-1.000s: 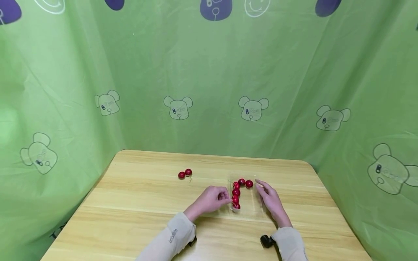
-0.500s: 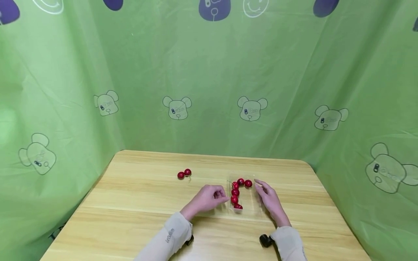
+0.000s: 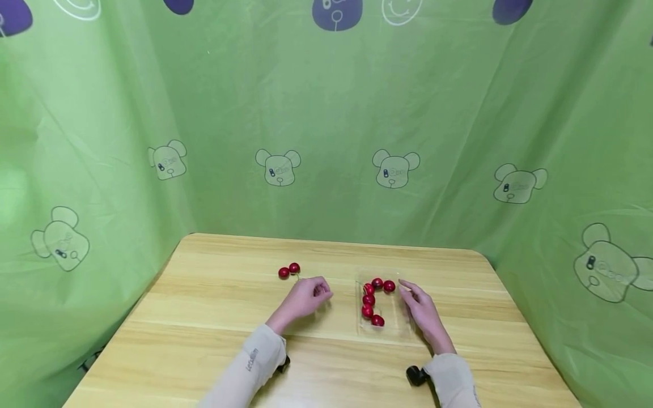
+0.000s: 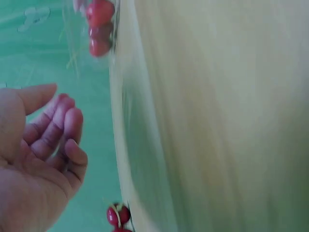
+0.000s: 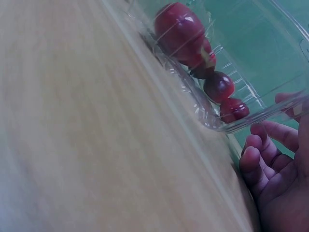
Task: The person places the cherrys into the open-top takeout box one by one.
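My left hand (image 3: 302, 298) is over the table left of a clear plastic box, fingers loosely curled. In the left wrist view nothing lies between the thumb and fingers (image 4: 72, 124). Beyond that hand, two dark red cherries (image 3: 284, 273) with stems lie together on the table. The clear box (image 3: 393, 311) holds several red cherries (image 3: 368, 300) in a bent row along its left and far sides. My right hand (image 3: 424, 318) rests beside the box's right wall, its fingers relaxed. In the right wrist view its fingertips are close to the rim (image 5: 231, 128); whether they touch is unclear.
The light wooden table (image 3: 214, 317) ends at a far edge against a green curtain (image 3: 326, 113) printed with bear faces. Curtain also hangs at both sides. A black wrist device (image 3: 416, 375) is at the right sleeve.
My left hand has drawn back from the box toward the left, nearer the two loose cherries. The nearest cherry in the box has shifted slightly right. My right hand has stayed in place.
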Action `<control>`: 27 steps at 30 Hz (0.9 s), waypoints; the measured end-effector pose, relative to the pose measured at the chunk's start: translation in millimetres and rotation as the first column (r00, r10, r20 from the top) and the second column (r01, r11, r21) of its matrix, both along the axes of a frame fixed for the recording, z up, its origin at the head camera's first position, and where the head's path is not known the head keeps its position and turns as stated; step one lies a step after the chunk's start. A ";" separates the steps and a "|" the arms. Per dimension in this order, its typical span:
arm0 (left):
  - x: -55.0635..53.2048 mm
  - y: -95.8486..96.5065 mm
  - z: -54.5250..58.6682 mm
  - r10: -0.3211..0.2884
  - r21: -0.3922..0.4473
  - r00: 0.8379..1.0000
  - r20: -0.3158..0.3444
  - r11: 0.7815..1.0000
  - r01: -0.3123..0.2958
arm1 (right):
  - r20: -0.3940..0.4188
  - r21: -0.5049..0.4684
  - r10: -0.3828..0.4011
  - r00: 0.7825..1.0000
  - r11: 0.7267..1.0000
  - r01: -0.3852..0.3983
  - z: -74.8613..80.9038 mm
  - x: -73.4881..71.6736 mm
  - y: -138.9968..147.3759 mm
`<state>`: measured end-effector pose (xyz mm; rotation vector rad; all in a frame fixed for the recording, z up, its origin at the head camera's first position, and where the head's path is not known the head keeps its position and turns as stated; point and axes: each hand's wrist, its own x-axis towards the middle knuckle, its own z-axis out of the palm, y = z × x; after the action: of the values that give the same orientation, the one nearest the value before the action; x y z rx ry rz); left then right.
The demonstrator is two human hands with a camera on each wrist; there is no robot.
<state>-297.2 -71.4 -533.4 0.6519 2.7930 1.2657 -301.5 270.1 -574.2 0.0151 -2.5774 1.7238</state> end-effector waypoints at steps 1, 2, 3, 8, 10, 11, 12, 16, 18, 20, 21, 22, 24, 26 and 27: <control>-2.0 -4.0 -0.5 0.020 -0.007 1.000 -0.010 1.000 -0.020 | 0.003 0.000 0.005 1.000 1.000 -0.005 0.3 -0.2 0.4; -4.0 -8.1 -0.8 0.044 -0.014 0.999 -0.017 0.999 -0.044 | 0.012 -0.005 0.003 1.000 1.000 -0.002 1.4 0.1 0.4; -5.7 -12.0 -0.9 0.069 -0.022 0.997 -0.025 0.997 -0.070 | 0.022 -0.010 0.006 1.000 1.000 -0.006 2.9 0.6 0.6; -12.9 -30.1 -1.1 0.212 -0.049 0.974 -0.084 0.975 -0.216 | 0.072 -0.048 0.025 0.997 0.999 -0.022 19.1 6.0 -2.0; -15.0 -36.3 -1.4 0.255 -0.047 0.960 -0.115 0.964 -0.262 | 0.078 -0.050 0.035 0.996 0.998 -0.031 27.1 9.6 -4.8; -16.0 -39.1 -1.8 0.273 -0.046 0.954 -0.127 0.959 -0.280 | 0.079 -0.046 0.037 0.996 0.998 -0.034 30.6 11.5 -6.5; -16.9 -41.6 -1.9 0.289 -0.043 0.948 -0.135 0.954 -0.297 | 0.079 -0.042 0.038 0.996 0.999 -0.035 33.7 13.4 -8.1; -21.1 -47.7 -3.5 0.328 -0.041 0.935 -0.139 0.941 -0.336 | 0.076 -0.035 0.032 0.997 0.999 -0.030 40.3 18.3 -11.4; -23.3 -49.8 -4.2 0.334 -0.045 0.934 -0.123 0.939 -0.341 | 0.076 -0.039 0.032 0.997 0.999 -0.029 40.7 18.5 -11.5; -25.4 -51.5 -4.9 0.331 -0.051 0.938 -0.102 0.940 -0.337 | 0.075 -0.044 0.032 0.997 0.999 -0.029 40.0 18.0 -11.3; -26.4 -52.5 -5.3 0.325 -0.057 0.941 -0.090 0.942 -0.331 | 0.074 -0.044 0.032 0.997 0.999 -0.029 39.6 17.6 -11.1; -27.2 -53.5 -5.9 0.320 -0.065 0.944 -0.076 0.943 -0.325 | 0.073 -0.045 0.033 0.997 0.999 -0.029 39.2 17.3 -11.0; -28.9 -55.4 -7.4 0.314 -0.079 0.948 -0.052 0.945 -0.317 | 0.070 -0.040 0.032 0.997 0.999 -0.030 38.6 16.9 -10.9; -30.3 -57.3 -8.7 0.307 -0.088 0.951 -0.034 0.947 -0.309 | 0.066 -0.031 0.031 0.997 0.999 -0.029 38.3 16.8 -11.0; -30.5 -58.0 -8.9 0.307 -0.091 0.951 -0.027 0.947 -0.308 | 0.065 -0.027 0.030 0.997 0.999 -0.029 38.3 16.9 -11.1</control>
<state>-327.8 -129.5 -542.3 0.2236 3.0307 1.1578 -284.6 259.0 -536.0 -0.0041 -2.6131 1.7970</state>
